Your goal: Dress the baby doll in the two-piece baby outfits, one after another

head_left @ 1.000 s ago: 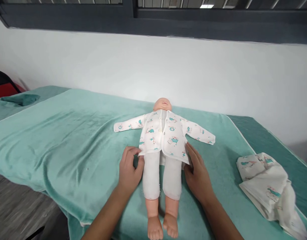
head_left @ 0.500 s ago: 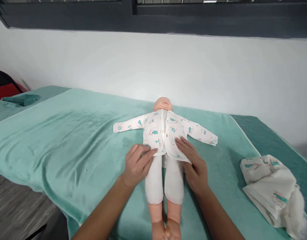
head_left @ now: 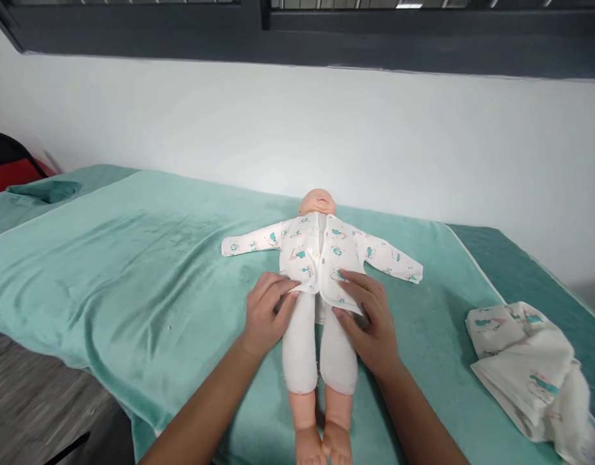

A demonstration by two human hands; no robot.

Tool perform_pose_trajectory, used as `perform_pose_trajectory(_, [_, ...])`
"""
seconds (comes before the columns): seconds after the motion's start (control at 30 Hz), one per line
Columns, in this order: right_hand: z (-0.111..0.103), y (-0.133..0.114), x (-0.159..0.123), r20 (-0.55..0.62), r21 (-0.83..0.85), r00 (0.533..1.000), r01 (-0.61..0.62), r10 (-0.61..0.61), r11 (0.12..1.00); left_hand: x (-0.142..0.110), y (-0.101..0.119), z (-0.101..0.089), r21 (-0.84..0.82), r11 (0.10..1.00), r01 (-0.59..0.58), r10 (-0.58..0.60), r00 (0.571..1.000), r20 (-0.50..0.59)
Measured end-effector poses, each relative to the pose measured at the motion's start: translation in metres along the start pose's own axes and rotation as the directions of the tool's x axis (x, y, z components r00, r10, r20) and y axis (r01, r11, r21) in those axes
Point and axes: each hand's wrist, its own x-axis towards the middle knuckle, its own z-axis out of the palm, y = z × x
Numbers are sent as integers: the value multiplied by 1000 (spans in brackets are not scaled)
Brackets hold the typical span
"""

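Note:
A baby doll lies on its back in a white printed baby jacket and white trousers, its feet bare and towards me. The jacket's front edges lie side by side, with a narrow gap at the chest. My left hand pinches the lower hem on the left between thumb and fingers. On the right, my right hand has its fingers over the jacket's lower corner and its thumb beneath the hem, holding the cloth loosely. Both sleeves stretch outwards; no doll hands show at the cuffs.
A green plush blanket covers the bed. A crumpled white printed cloth lies at the right. Behind the bed stands a white wall below a dark window frame. Something red and black is at the far left.
My left hand has raised the left hem slightly. My right thumb has moved inwards below the hem, and its fingers have bent more over the cloth.

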Motion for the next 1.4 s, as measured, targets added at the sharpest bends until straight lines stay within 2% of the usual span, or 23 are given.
perform_pose_trajectory(0.13, [-2,-6,8,87,47,996,-7,3,999,-3,-3,0,-3,999,42,-42,999,8])
perform_pose_trajectory(0.23, [-3,-12,35,88,-72,993,-77,83,994,-4,-5,1,8,997,71,-71,997,27])
perform_pose_trajectory(0.27, [-3,-13,47,121,-104,988,-80,93,991,-4,-5,1,11,997,78,-78,996,32])
perform_pose_trajectory(0.3, [-3,-14,59,210,-114,974,-58,82,992,-5,-5,1,15,996,83,-84,996,36])
perform_pose_trajectory(0.37, [-1,-13,80,428,-96,903,17,25,995,-5,-6,1,20,996,88,-89,995,38])
perform_pose_trajectory(0.43, [3,-11,91,539,-75,842,76,-24,994,-5,-6,1,17,995,95,-95,995,42])
perform_pose_trajectory(0.5, [8,-8,90,517,-84,855,103,-45,991,-5,-6,1,14,995,103,-103,994,47])
perform_pose_trajectory(0.6, [15,-4,77,376,-100,923,127,-81,987,-4,-5,1,13,994,108,-109,993,52])
perform_pose_trajectory(0.67, [17,-3,70,285,-77,951,147,-120,986,-4,-4,1,13,995,102,-102,994,49])
perform_pose_trajectory(0.83, [16,-1,68,182,40,966,179,-184,983,-5,-6,1,27,996,87,-88,995,37])
perform_pose_trajectory(0.93, [15,0,68,120,103,978,156,-168,982,-6,-7,1,24,997,78,-79,996,38])
perform_pose_trajectory(1.1, [15,0,66,104,151,989,93,-109,984,-8,-7,0,28,998,65,-66,997,34])
perform_pose_trajectory(1.4, [16,2,65,128,146,987,75,-94,986,-7,-6,0,46,999,24,-25,999,29])
